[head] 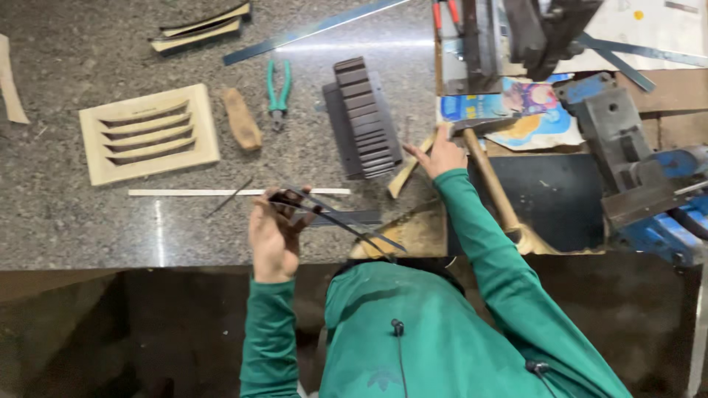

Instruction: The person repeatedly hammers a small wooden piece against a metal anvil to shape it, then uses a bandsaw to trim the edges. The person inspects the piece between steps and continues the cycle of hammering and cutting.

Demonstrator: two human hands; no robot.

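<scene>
Steel strips [335, 216], thin, dark and bent, sit at the near edge of the granite worktop [74, 236], clasped by the curled fingers of the left hand [274, 234]. The right hand [441, 153] closes around a hammer [487, 173] just below its head. Judged status: shaping under way, no strip seated yet. A slotted wooden form [150, 133] and green pliers [278, 90] lie well apart, untouched.

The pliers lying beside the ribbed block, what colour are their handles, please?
Teal-green handles on the pliers, head view.
</scene>
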